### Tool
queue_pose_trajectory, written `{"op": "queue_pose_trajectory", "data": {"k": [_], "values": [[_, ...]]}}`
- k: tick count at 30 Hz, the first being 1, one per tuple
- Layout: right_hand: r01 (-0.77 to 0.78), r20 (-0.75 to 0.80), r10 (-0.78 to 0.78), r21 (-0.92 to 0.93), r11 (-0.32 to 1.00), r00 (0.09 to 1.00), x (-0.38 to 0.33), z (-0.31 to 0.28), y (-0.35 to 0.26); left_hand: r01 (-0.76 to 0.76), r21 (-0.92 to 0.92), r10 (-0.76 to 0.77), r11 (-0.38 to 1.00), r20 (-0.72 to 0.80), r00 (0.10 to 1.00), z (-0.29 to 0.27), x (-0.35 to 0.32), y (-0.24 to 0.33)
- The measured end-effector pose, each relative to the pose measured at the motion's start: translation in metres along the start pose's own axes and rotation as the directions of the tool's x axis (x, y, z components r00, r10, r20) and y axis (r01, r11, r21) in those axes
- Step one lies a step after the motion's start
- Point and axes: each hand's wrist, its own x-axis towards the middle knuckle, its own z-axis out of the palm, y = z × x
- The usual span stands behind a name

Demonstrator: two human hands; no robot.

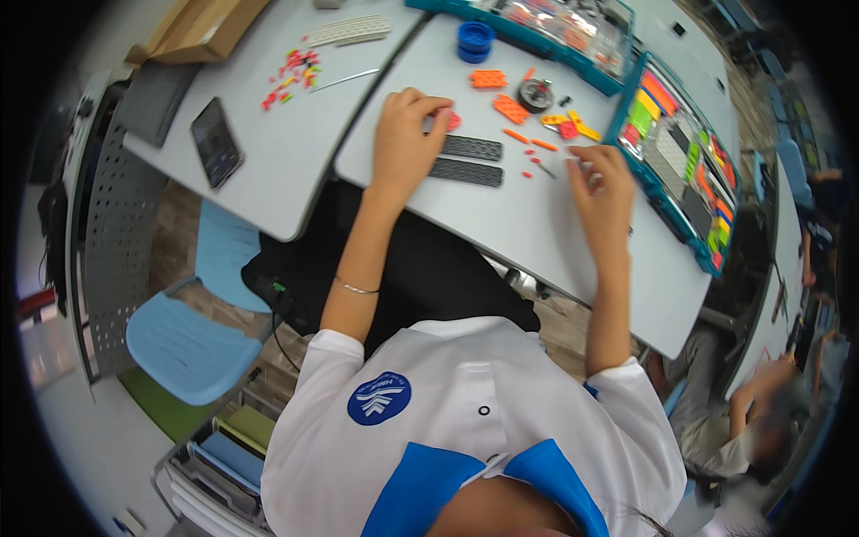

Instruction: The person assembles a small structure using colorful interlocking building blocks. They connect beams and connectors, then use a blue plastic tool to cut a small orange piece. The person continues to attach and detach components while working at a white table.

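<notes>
The grey desk [537, 224] carried all parts. A teal parts tray [684, 152] lay along its far right edge. Two dark perforated plates [470, 159] lay side by side mid-desk, serving here as the landmark. The left hand [404, 143] rested just left of the plates, its grip pinching a small red piece [454, 120] at their upper left corner. The right hand [604, 188] lay right of the plates, fingers curled; whether its grip held anything could not be told. Orange pieces [510, 108] lay beyond the plates. Judged best practice: steady the plate, align the piece over its hole, then press squarely.
</notes>
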Motion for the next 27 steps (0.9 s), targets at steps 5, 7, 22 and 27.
{"op": "queue_pose_trajectory", "data": {"k": [5,7,22,27], "values": [[0.286,-0.002,-0.301,-0.312,0.906,0.954,0.044,-0.009,0.022,-0.001,-0.006,0.001,1.0,-0.043,0.999,0.001,-0.003,0.004],[0.274,0.044,-0.276,-0.337,0.901,0.96,0.047,-0.002,0.025,0.024,-0.011,-0.025,1.0,-0.047,0.999,0.001,-0.005,0.005],[0.257,0.014,-0.263,-0.26,0.931,0.965,0.045,-0.004,0.039,-0.156,0.048,0.163,0.987,-0.262,0.951,-0.001,0.002,0.037],[0.229,0.036,-0.226,-0.133,0.964,0.974,0.041,-0.013,0.039,-0.29,-0.036,0.292,0.956,0.081,0.953,0.046,0.01,0.062]]}}
